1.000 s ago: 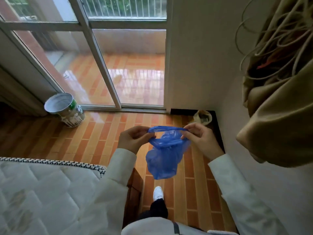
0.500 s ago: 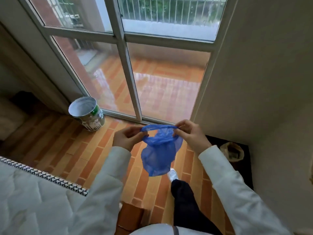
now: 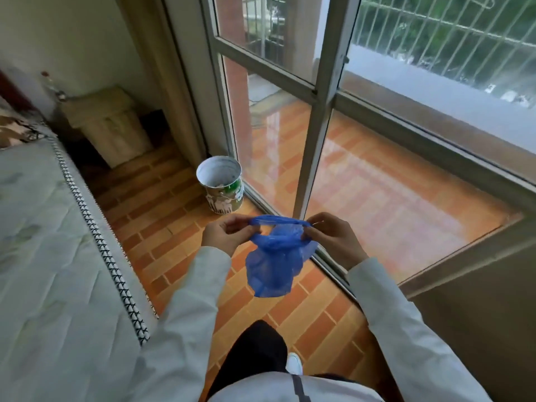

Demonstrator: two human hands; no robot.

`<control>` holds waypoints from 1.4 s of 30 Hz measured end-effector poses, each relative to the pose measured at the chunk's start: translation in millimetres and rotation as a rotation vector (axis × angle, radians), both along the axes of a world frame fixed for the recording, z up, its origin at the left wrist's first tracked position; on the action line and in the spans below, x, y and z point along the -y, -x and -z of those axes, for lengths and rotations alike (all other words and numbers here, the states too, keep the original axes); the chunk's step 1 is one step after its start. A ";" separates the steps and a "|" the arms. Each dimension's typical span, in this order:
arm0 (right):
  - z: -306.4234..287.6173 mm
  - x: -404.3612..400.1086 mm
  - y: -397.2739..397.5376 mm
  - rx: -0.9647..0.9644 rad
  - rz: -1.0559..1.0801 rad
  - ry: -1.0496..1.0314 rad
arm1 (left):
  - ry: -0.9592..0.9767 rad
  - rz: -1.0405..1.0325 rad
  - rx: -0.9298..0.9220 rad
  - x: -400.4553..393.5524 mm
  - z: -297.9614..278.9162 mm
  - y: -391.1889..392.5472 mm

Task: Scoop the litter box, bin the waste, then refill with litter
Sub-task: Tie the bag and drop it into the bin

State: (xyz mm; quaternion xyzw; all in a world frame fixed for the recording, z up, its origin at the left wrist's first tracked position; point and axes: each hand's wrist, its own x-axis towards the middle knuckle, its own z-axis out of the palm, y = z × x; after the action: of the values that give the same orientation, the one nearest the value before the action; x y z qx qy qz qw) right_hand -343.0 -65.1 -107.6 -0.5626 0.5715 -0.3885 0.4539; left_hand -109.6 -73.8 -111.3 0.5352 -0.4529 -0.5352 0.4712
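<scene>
While I look down over the brick-patterned floor [image 3: 162, 227], I take the tin can [image 3: 222, 188] by the glass door [image 3: 316, 117] as my marker. Far left of it lies the mattress [image 3: 43, 242]. Nearer me and just right of the can, my left hand [image 3: 224, 235] pinches one side of the blue plastic bag [image 3: 274, 265], fingers closed on its rim. Further right, my right hand [image 3: 333, 242] pinches the opposite side, and the bag hangs between them above the floor.
</scene>
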 end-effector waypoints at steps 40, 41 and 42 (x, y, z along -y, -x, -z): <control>108.4 721.6 -245.4 -0.549 -0.369 -0.080 | -0.514 -0.449 0.230 632.5 88.9 -199.2; 117.1 735.6 -250.7 -0.577 -0.380 -0.093 | -0.536 -0.456 0.231 644.0 97.9 -202.8; 125.7 748.3 -256.1 -0.617 -0.395 -0.108 | -0.556 -0.462 0.231 654.1 107.0 -206.1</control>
State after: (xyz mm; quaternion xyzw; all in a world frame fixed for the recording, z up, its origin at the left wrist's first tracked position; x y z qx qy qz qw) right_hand -86.9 -813.4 -233.3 -0.7278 0.5816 -0.0750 0.3555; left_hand 96.5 -728.0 -218.4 0.7875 -0.2080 -0.4532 0.3621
